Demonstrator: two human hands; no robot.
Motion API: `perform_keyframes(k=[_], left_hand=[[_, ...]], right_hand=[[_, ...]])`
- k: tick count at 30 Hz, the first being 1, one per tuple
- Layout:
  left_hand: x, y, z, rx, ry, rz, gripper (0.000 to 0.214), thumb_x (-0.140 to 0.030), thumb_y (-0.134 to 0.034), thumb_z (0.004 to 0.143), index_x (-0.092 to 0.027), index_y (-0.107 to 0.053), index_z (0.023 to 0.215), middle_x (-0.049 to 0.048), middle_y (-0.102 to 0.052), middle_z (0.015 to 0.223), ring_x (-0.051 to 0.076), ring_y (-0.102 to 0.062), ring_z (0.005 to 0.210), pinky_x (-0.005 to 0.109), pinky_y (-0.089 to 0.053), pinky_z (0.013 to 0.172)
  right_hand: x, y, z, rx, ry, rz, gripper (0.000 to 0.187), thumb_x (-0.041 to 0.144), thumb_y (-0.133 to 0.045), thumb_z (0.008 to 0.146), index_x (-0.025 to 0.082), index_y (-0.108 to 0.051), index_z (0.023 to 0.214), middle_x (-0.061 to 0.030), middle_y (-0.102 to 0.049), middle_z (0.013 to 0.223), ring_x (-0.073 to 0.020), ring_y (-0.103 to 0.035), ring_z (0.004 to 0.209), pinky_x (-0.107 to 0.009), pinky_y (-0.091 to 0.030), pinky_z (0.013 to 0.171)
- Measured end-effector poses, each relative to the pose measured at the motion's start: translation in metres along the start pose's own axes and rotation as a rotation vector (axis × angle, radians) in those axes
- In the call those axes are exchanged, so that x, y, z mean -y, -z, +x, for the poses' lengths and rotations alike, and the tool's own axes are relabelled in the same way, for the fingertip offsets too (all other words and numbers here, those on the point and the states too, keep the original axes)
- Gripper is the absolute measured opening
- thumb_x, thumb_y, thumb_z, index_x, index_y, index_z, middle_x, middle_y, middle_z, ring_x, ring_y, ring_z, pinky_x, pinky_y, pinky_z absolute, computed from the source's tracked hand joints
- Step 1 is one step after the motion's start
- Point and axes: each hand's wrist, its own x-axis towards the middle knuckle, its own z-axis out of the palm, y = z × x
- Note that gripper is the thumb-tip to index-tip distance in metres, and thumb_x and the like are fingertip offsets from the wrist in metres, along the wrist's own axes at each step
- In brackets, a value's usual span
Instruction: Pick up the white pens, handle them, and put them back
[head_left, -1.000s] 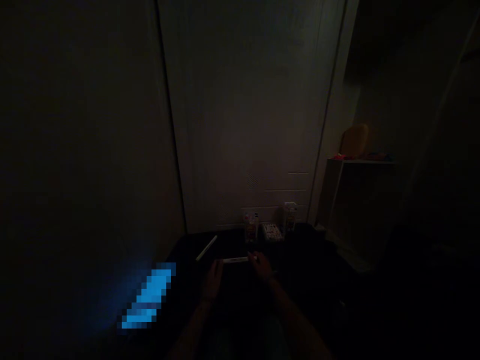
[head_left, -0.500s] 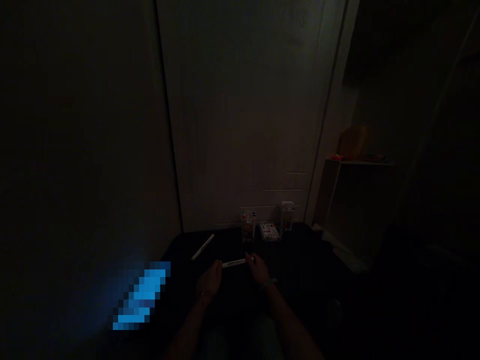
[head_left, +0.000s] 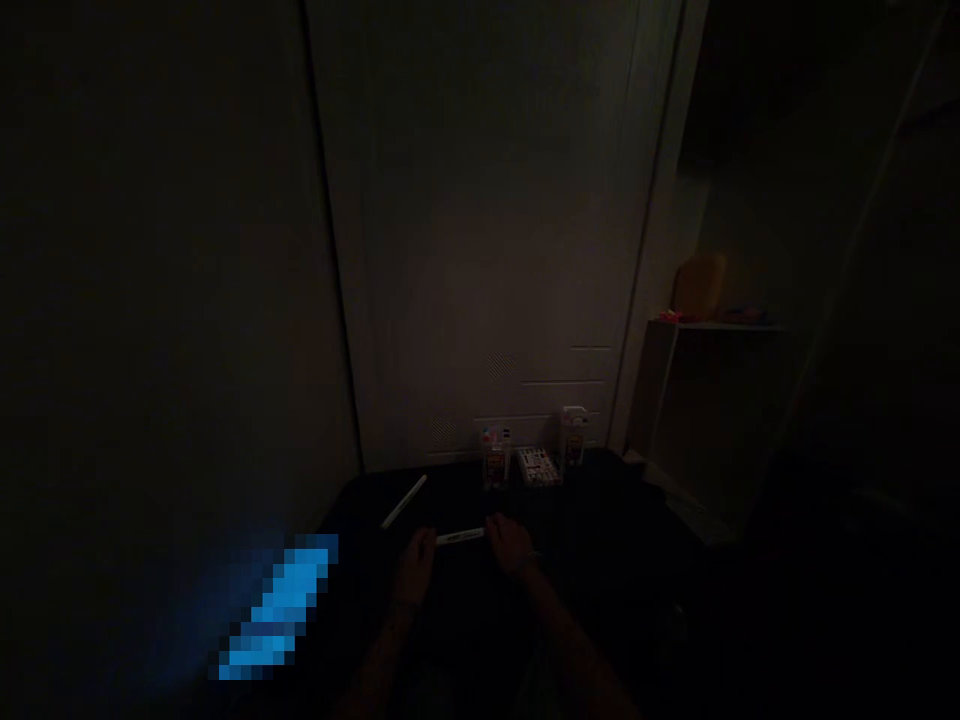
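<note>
- Dim view from my end; the scene is very dark, so small details are hard to make out.
- Upper middle of the frame: a tall pale panelled door (head_left: 495,220) closes off the far side of a black-topped table (head_left: 585,520).
- Along the table's far edge, centre: a small upright package with red and pink print (head_left: 494,464), a flat white box with dark printed marks (head_left: 538,466), and a pale upright bottle-shaped pack (head_left: 573,438), all standing well beyond the hands.
- Left of centre on the table: a thin pale stick (head_left: 403,502) lies at a slant, apart from the hands and not touching anything I can see.
- Right of the frame: a pale shelf unit (head_left: 712,326) holds a rounded yellow-orange object (head_left: 699,287).
- Lower left: a pixelated bright blue patch (head_left: 279,612) glows, beside the table's corner.
- Nothing stands between the hands and the white strip.
- A slim white strip (head_left: 460,536) lies crosswise just above the hands, near the table's middle.
- My left hand (head_left: 415,565) sits at the strip's left end and my right hand (head_left: 510,543) at its right end, fingers curved and both very near it.
- In this darkness, I cannot tell whether either hand is closed on the strip or only just beside it.
</note>
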Motion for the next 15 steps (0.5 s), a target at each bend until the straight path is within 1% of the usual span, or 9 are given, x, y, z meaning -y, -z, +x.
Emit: perform_keyframes(k=[3, 6, 9, 12, 15], left_hand=[[-0.0004, -0.0004, -0.0009, 0.017, -0.076, 0.014, 0.039, -0.050, -0.031, 0.083, -0.022, -0.053, 0.100, 0.0052, -0.064, 0.104, 0.019, -0.058, 0.097, 0.027, -0.041, 0.083], [-0.0008, -0.0019, -0.0023, 0.009, -0.088, 0.075, 0.038, -0.048, -0.031, 0.083, -0.022, -0.054, 0.101, 0.0066, -0.062, 0.107, 0.020, -0.057, 0.100, 0.028, -0.040, 0.084], [-0.0011, -0.0032, -0.0037, 0.011, -0.073, 0.140, 0.040, -0.046, -0.029, 0.084, -0.021, -0.054, 0.103, 0.0093, -0.060, 0.113, 0.022, -0.055, 0.104, 0.030, -0.039, 0.085], [-0.0024, -0.0030, -0.0050, 0.014, -0.058, 0.173, 0.042, -0.045, -0.028, 0.085, -0.019, -0.053, 0.106, 0.0109, -0.057, 0.116, 0.022, -0.053, 0.106, 0.030, -0.039, 0.086], [-0.0054, -0.0009, -0.0063, 0.026, -0.064, 0.200, 0.041, -0.044, -0.027, 0.085, -0.020, -0.053, 0.107, 0.0104, -0.058, 0.116, 0.022, -0.055, 0.104, 0.029, -0.039, 0.085]], right_hand=[[-0.0014, 0.0010, -0.0015, -0.002, 0.012, 0.042, 0.035, 0.041, -0.026, 0.091, 0.023, -0.056, 0.094, -0.0030, -0.063, 0.090, -0.0159, -0.057, 0.085, -0.025, -0.034, 0.071], [-0.0026, 0.0031, -0.0052, -0.026, 0.043, 0.102, 0.030, 0.045, -0.036, 0.087, 0.024, -0.056, 0.094, -0.0006, -0.063, 0.090, -0.0149, -0.056, 0.085, -0.023, -0.034, 0.071], [-0.0026, 0.0031, -0.0076, -0.055, 0.050, 0.112, 0.031, 0.050, -0.042, 0.082, 0.024, -0.056, 0.091, -0.0001, -0.062, 0.087, -0.0150, -0.055, 0.083, -0.023, -0.034, 0.071], [-0.0025, 0.0008, -0.0075, -0.076, 0.051, 0.100, 0.034, 0.053, -0.042, 0.081, 0.023, -0.057, 0.088, -0.0006, -0.062, 0.085, -0.0155, -0.056, 0.082, -0.024, -0.033, 0.071], [-0.0030, -0.0001, -0.0069, -0.060, 0.060, 0.100, 0.036, 0.055, -0.041, 0.081, 0.024, -0.057, 0.088, -0.0005, -0.063, 0.083, -0.0154, -0.056, 0.079, -0.024, -0.033, 0.070]])
